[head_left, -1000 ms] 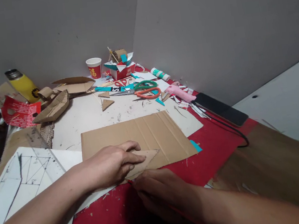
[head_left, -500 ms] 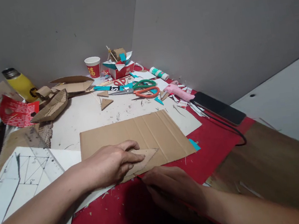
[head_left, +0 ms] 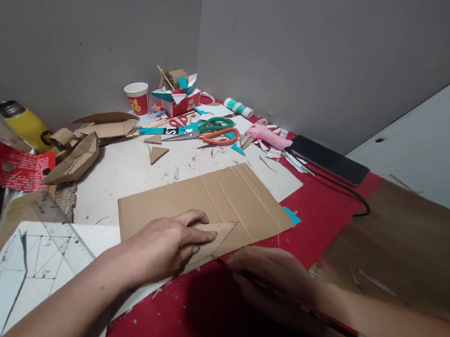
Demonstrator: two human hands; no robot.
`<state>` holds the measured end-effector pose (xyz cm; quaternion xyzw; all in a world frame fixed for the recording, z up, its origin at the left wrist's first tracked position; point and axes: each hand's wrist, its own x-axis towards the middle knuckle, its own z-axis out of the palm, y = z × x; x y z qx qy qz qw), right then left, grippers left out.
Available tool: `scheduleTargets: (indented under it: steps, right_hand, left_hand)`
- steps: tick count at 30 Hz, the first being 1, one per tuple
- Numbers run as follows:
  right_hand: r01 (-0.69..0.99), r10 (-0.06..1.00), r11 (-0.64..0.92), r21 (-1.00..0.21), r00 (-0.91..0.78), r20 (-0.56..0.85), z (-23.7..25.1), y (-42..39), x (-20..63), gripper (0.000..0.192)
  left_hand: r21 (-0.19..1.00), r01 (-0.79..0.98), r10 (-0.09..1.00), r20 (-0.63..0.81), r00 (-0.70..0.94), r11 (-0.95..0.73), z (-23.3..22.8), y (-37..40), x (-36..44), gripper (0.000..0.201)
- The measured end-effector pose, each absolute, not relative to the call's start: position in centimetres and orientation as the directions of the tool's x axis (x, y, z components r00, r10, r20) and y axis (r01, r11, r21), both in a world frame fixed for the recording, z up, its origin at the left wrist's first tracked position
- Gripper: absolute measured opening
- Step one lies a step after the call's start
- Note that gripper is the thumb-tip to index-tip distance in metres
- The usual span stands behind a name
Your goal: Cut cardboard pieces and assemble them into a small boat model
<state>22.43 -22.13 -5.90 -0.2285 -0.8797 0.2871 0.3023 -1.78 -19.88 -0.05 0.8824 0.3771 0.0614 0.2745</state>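
Left hand pins cardboard triangle; blurred right hand seemingly holds pencil.

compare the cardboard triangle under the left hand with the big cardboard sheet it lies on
The cardboard triangle is small and pointed; the big cardboard sheet is a wide rectangle. The left hand presses the triangle flat, while the sheet is mostly uncovered. The sheet shows parallel creases; the triangle shows none. Both are plain brown cardboard, lying flat.

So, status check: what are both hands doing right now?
Left hand pressing triangular template flat on cardboard sheet. Right hand tracing its edge with pencil. Nothing blocking.
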Motion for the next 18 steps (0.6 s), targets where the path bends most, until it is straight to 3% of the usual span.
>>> scheduleTargets:
  steps: [6,11,18]
  right_hand:
    - [0.274,0.653,0.641,-0.717,-0.686,0.321,-5.2,-22.2,22.4,0.015]
    - [0.280,0.664,0.675,-0.683,-0.635,0.395,-4.2,-22.3,22.3,0.016]
    - [0.105,0.483,0.782,-0.614,-0.724,0.492,-3.1,-22.7,22.2,0.033]
  left_hand:
    - [0.534,0.639,0.704,-0.111,0.702,-0.553,-0.1,-19.9,-1.8,0.040]
    - [0.530,0.642,0.706,-0.109,0.699,-0.554,-0.2,-19.9,-1.8,0.040]
    - [0.562,0.628,0.680,-0.150,0.717,-0.538,0.3,-19.4,-1.8,0.041]
